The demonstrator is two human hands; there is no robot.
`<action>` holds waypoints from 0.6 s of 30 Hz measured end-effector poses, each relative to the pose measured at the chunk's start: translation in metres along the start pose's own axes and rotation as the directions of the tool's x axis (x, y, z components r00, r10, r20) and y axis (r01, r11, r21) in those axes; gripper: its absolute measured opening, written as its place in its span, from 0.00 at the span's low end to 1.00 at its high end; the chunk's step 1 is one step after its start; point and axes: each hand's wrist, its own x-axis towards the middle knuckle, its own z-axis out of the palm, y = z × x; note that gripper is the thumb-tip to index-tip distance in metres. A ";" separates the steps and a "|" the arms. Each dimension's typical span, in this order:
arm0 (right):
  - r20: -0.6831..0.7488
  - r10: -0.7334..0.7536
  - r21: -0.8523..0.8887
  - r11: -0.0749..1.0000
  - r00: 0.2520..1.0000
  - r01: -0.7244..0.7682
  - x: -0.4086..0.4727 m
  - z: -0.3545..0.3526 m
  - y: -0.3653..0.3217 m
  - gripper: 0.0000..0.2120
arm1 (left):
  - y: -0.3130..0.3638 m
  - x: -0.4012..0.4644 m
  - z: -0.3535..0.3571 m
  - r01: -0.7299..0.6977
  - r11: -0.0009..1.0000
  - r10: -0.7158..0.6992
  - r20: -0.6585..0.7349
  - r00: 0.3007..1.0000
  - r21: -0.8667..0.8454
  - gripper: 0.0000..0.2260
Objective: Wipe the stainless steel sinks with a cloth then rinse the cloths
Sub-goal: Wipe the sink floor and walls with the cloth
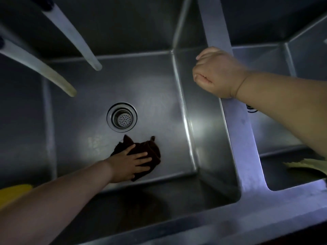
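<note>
Wiping the floor of the sink with a dark cloth

The left hand (131,162) lies flat, fingers straight, pressing the cloth (141,154) onto the sink (159,96) floor just on the near side of the drain (121,117). The right hand (216,73) is curled over the divider (235,112) to the right of the drain, bracing. To do this well, the person should probably keep the palm flat, press evenly, sweep in overlapping strokes toward the drain, and work into the corners and walls.
</note>
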 end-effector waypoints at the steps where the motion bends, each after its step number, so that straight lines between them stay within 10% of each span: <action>1: 0.007 -0.009 -0.006 1.000 1.000 0.009 -0.001 -0.003 -0.002 0.21 | 0.004 -0.003 -0.013 0.027 0.999 -0.027 0.026 0.999 -0.017 0.23; 10: 0.269 0.047 -0.186 0.983 0.962 0.004 0.017 0.010 -0.060 0.09 | 0.004 -0.131 -0.082 0.420 0.900 -0.423 -0.466 0.777 -0.118 0.17; 14: 0.389 -0.193 0.083 0.981 0.901 0.174 0.033 0.074 -0.152 0.11 | -0.010 -0.184 -0.061 0.563 0.819 -0.573 -0.191 0.797 -0.112 0.21; 18: 0.447 -0.444 0.169 0.894 0.776 0.414 0.040 0.150 -0.213 0.22 | -0.029 -0.206 -0.036 0.596 0.783 -0.622 -0.196 0.758 -0.179 0.22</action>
